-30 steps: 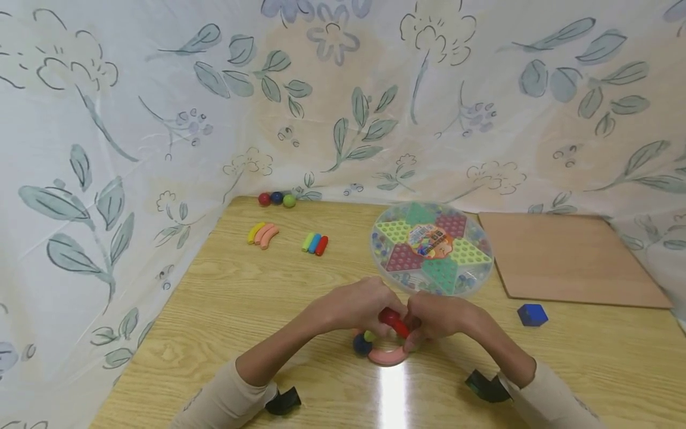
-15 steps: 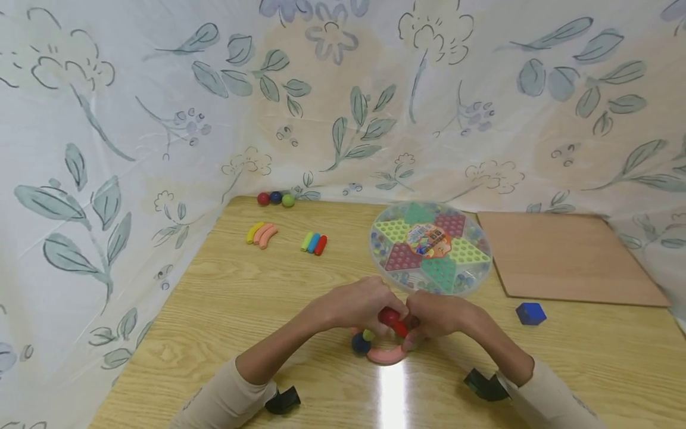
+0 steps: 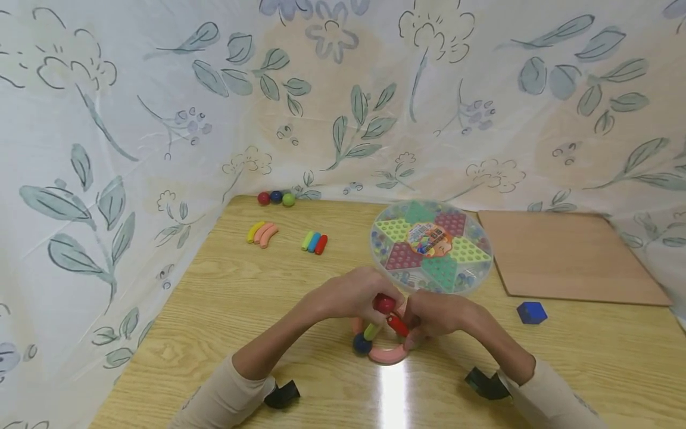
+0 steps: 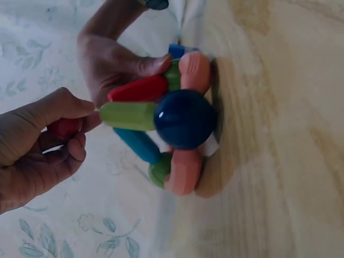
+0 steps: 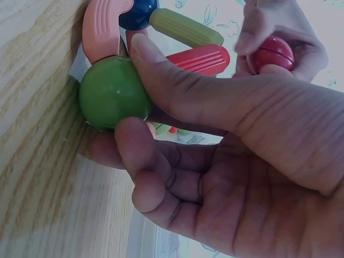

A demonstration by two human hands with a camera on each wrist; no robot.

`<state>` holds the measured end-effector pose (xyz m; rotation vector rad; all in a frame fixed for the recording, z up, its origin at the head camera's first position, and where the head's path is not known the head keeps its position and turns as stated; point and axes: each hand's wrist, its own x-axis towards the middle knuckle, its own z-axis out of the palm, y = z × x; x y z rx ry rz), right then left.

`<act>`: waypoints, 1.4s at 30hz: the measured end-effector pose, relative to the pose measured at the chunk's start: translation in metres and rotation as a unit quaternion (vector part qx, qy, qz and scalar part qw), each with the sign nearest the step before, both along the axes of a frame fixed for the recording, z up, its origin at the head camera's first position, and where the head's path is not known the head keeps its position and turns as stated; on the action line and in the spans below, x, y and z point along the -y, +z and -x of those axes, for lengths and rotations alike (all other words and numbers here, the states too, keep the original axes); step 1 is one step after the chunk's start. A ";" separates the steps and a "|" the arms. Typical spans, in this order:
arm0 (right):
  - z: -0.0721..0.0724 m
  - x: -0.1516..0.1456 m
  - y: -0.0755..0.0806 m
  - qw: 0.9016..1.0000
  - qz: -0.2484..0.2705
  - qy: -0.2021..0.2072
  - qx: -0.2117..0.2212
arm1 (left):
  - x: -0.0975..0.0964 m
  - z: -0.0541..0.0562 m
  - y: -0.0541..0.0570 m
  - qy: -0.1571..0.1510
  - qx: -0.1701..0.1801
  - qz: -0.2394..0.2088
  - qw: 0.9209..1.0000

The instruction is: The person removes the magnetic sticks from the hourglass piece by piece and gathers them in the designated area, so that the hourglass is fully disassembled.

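Note:
My left hand (image 3: 358,298) holds a red ball (image 4: 65,128) between curled fingers, just above the tops of leaning rods. Those rods are lime (image 4: 128,115), red (image 5: 200,60) and blue (image 4: 135,144), and they rise from a ring of balls and curved pink pieces (image 3: 388,355) on the table. A dark blue ball (image 4: 184,119) forms the near left corner of the ring. At the right corner, my right hand (image 3: 436,314) pinches a green ball (image 5: 115,92) between thumb and fingers. Another green ball (image 4: 159,171) shows in the left wrist view.
Behind the hands lies a round Chinese checkers set (image 3: 431,247). A brown board (image 3: 573,256) and a blue block (image 3: 532,313) are to the right. At the back left are a yellow curved piece (image 3: 255,232), pink curved pieces, short rods (image 3: 314,242) and balls (image 3: 276,197).
My left hand has risen slightly with the red ball, off the rod tops. More of the lime and red rods now shows. My right hand stays in place.

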<state>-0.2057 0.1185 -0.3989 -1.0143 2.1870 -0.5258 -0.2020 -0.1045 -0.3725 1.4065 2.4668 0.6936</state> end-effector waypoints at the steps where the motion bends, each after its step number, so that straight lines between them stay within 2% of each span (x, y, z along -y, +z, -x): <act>1: 0.000 -0.001 0.000 1.000 0.000 0.001 0.000 | 0.001 0.001 0.001 0.007 -0.001 -0.005 1.000; 3: 0.001 -0.002 0.000 1.000 0.000 -0.003 0.005 | 0.003 0.003 0.003 0.019 -0.003 -0.017 1.000; 8: 0.001 -0.005 0.000 1.000 0.007 -0.009 0.016 | 0.009 0.008 0.008 0.051 -0.038 -0.041 0.997; 10: 0.001 -0.005 0.000 1.000 0.007 -0.011 0.017 | 0.011 0.011 0.012 0.064 -0.042 -0.053 0.996; 15: 0.002 -0.006 0.001 1.000 -0.003 -0.017 0.016 | 0.021 0.020 0.015 0.103 -0.009 -0.095 0.990; 20: 0.001 -0.006 -0.001 1.000 0.008 -0.011 0.015 | 0.034 0.036 0.009 0.132 0.007 -0.125 0.983; 23: 0.001 -0.006 -0.002 1.000 0.015 -0.009 0.018 | 0.043 0.053 0.002 0.161 0.000 -0.121 0.980; 26: 0.000 -0.006 -0.002 1.000 0.017 -0.011 0.019 | 0.055 0.075 -0.001 0.213 -0.009 -0.104 0.972; 30: 0.000 -0.004 -0.001 1.000 0.023 -0.011 0.018 | 0.078 0.114 -0.003 0.274 -0.013 -0.099 0.957; 33: 0.000 -0.003 0.000 1.000 0.023 -0.013 0.016 | 0.097 0.146 -0.007 0.297 -0.032 -0.103 0.949; 36: -0.001 -0.002 0.002 1.000 0.017 -0.016 0.016 | 0.115 0.172 -0.013 0.320 -0.058 -0.086 0.942; 39: -0.001 0.000 0.002 1.000 0.011 -0.014 0.015 | 0.132 0.188 -0.018 0.354 -0.060 -0.049 0.932; 42: -0.002 0.001 0.002 1.000 0.009 -0.015 0.019 | 0.146 0.197 -0.025 0.376 -0.061 -0.013 0.925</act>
